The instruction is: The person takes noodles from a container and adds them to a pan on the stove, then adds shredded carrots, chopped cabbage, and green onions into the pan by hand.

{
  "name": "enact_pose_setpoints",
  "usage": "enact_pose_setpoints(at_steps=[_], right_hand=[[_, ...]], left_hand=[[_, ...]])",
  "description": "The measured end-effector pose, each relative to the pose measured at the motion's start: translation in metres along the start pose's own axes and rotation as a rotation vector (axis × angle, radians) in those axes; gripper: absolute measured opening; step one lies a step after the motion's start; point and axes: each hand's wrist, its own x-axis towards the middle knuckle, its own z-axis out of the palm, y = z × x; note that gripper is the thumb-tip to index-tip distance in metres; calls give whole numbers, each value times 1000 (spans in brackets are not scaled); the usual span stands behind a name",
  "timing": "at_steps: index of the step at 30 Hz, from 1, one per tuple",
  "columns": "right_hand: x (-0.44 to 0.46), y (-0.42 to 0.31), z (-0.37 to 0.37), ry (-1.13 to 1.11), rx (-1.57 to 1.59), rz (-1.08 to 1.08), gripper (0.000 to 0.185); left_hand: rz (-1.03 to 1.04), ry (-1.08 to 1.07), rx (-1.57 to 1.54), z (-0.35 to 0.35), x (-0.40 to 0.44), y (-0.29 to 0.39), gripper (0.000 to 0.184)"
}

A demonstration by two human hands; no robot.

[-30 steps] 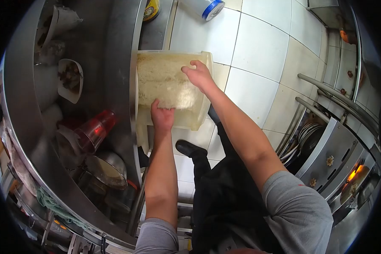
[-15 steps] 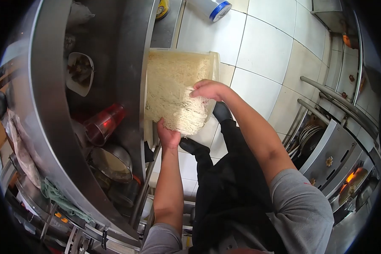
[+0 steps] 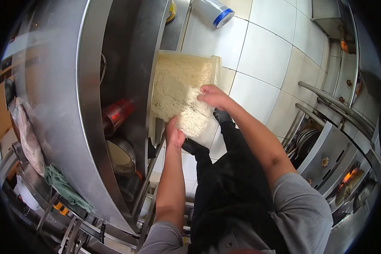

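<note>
So I'm standing by this big stainless steel counter [image 3: 101, 161], and tucked against its edge is a cloudy plastic bin [image 3: 217, 70] with a mat of thin pale noodles [image 3: 190, 113] in it, near end bunched up at the front side. Left hand [image 3: 175, 132] is curled round the near edge of the noodles, fingertips hidden underneath. Right hand [image 3: 213, 97] has thumb and fingers pinching the right edge. My two cents: get both palms under the mat, keep it level and over the bin, and go easy, cos strands like that probably snap or drop on the floor tiles [image 3: 260, 53] if you yank one corner.

Labels? Not much. The clear canister [image 3: 207, 9] with the blue lid has no writing I can read, and the yellow-labelled container [image 3: 171, 12] is mostly cut off.
</note>
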Motion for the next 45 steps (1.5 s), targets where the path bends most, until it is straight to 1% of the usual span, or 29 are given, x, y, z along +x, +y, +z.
enact_pose_setpoints(at_steps=[1, 3, 5, 6, 9, 10, 11, 13, 14, 15, 17, 18, 20, 21, 23, 24, 26, 28, 30, 32, 33, 35, 36, 38, 39, 41, 42, 44, 45], right_hand=[[7, -3, -3, -13, 6, 16, 13], [32, 0, -9, -56, 46, 85, 13], [60, 23, -11, -46, 126, 133, 22], [52, 12, -14, -64, 168, 187, 24], [65, 26, -17, -91, 274, 206, 22], [63, 24, -20, -33, 111, 235, 28], [63, 20, -26, -35, 108, 236, 28], [58, 1, -34, -252, -311, 279, 35], [62, -6, -33, -332, -343, 258, 49], [81, -7, -29, -336, -342, 254, 49], [128, -2, -6, -291, -531, 204, 56], [142, -5, 10, -301, -526, 204, 56], [162, -11, 40, -316, -274, 459, 65], [171, 1, 47, -327, -264, 463, 65], [190, 24, 63, -466, -112, 394, 70], [189, 24, 67, -473, -107, 397, 70], [177, 14, 64, -470, -28, 478, 43], [177, 8, 55, -476, -61, 502, 45], [179, 9, 49, -479, -93, 529, 48], [180, 11, 46, -457, -117, 517, 58], [182, 14, 44, -453, -119, 515, 58], [184, 21, 42, -593, 22, 540, 66], [182, 19, 42, -594, 24, 540, 66], [178, 16, 42, -756, 177, 571, 64], [177, 10, 41, -757, 178, 571, 64], [180, -5, 40, -450, -279, 412, 63], [183, -7, 37, -451, -277, 412, 63], [188, -8, 29, -479, -273, 281, 64], [183, -11, 25, -479, -272, 284, 64]], left_hand=[[15, 46, 12, -1, 2, 3, 46], [45, 33, -5, 2, -1, 9, 46], [72, 21, -14, -7, -1, 13, 46], [81, 17, -20, -18, 2, 12, 46], [62, 6, -29, -40, 8, 15, 46], [34, -2, -34, -42, 6, 15, 46], [35, -1, -37, -44, 6, 15, 46], [110, -24, 88, -31, -6, 17, 46], [115, -21, 89, -27, -10, 19, 46], [121, -28, 81, -26, -11, 19, 48], [126, -22, 77, -23, -17, 19, 49], [127, -53, 57, -20, -21, 18, 53], [136, -98, 42, -24, -23, 13, 59], [135, -86, 50, -31, -23, 11, 59], [58, -104, -13, -47, -19, 9, 61], [36, -106, -31, -53, -16, 8, 61], [34, -147, 31, -53, -13, 13, 60], [33, -199, 84, -40, -9, 18, 58], [-85, -90, -126, -27, -6, 23, 55], [-53, -115, -76, -33, 7, 16, 55], [-15, -137, -19, -31, 10, 16, 54], [-5, -174, 8, -32, 8, 14, 54], [1, -206, 35, -32, 5, 13, 54], [-6, -202, 42, -33, 0, 12, 53], [-12, -198, 48, -35, -2, 11, 52], [-9, -169, 45, -39, -6, 8, 53], [-8, -139, 42, -39, -8, 7, 53], [-16, -137, 62, -39, -11, 8, 52], [-24, -135, 80, -38, -13, 8, 52]])
